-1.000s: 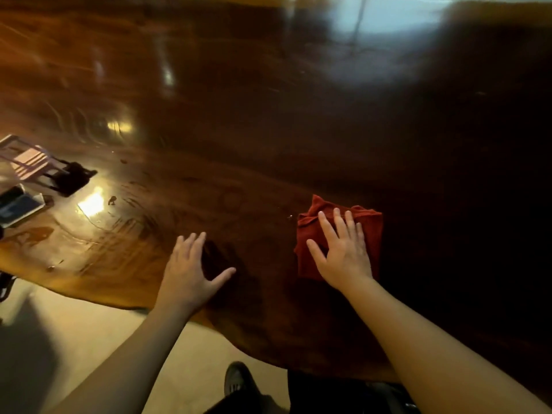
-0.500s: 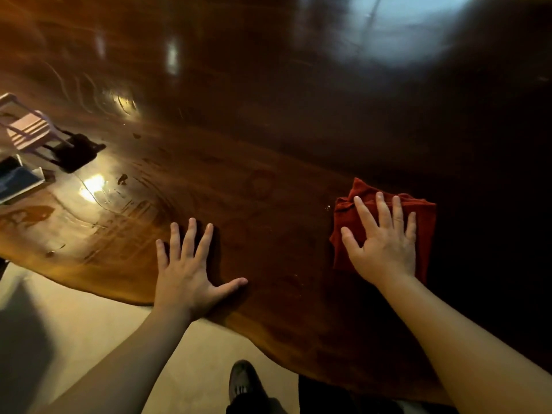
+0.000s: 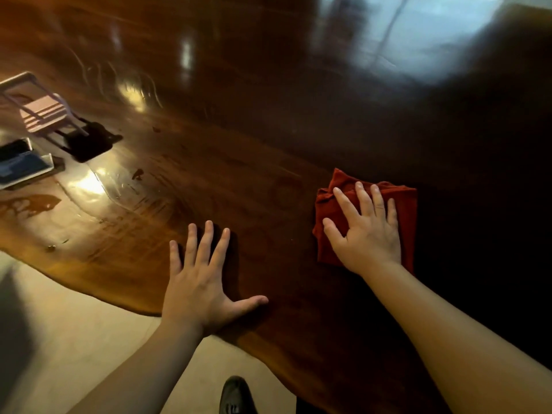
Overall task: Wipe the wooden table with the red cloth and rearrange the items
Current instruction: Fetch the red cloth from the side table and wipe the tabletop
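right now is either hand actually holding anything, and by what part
Nothing is gripped. The right hand lies flat, fingers spread, pressing on the middle of the folded red cloth. The left hand rests open on the bare wooden table.

Deep red, plain and unpatterned: cloth (image 3: 400,204). Dark reddish-brown, glossy, with curved amber grain lines and pale whitish-blue reflections: counter (image 3: 239,130). Pale lilac frame and slats with a black base: small stand (image 3: 44,112) at far left. Dark blue and black with a light rim: flat item (image 3: 21,165) beside it. Beige, plain: floor (image 3: 74,324). Black: shoe (image 3: 236,395).
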The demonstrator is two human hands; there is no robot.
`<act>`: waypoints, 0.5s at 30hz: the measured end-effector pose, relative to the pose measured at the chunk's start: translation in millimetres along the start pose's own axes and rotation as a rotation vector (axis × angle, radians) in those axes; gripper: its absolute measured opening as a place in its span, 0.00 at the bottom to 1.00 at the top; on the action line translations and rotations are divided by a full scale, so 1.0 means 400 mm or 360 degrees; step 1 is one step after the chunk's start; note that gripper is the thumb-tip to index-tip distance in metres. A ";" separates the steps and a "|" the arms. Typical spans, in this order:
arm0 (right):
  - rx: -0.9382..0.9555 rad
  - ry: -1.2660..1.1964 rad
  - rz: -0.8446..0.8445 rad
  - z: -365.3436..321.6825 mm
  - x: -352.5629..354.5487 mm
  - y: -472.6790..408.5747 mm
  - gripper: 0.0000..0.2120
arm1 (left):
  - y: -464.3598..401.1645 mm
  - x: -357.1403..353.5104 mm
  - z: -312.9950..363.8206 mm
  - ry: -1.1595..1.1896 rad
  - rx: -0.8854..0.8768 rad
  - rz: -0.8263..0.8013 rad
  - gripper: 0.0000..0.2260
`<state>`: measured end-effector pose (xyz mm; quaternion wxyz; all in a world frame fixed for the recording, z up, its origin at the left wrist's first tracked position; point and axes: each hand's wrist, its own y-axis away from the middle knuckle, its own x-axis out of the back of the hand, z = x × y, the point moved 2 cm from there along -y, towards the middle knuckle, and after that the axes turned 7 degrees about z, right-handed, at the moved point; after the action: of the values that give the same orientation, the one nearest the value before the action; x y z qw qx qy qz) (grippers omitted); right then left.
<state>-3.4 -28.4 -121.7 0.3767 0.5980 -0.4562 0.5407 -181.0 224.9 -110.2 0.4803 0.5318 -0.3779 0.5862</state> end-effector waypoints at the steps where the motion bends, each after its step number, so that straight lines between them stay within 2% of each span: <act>1: 0.0009 -0.0013 0.0009 -0.018 0.001 -0.011 0.34 | -0.002 0.002 0.006 0.0003 -0.0008 0.0000 0.60; 10: 0.0270 -0.0104 0.0015 -0.269 -0.025 -0.017 0.35 | -0.004 -0.002 -0.005 0.0070 0.0000 -0.0018 0.63; 15: 0.0448 -0.0208 0.0049 -0.321 -0.028 0.064 0.33 | -0.001 0.000 -0.009 0.0082 -0.0060 -0.0055 0.66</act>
<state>-66.5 86.7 -117.1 0.2502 0.6717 -0.4086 0.5650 -181.3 228.4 -110.6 0.5100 0.5137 -0.3672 0.5842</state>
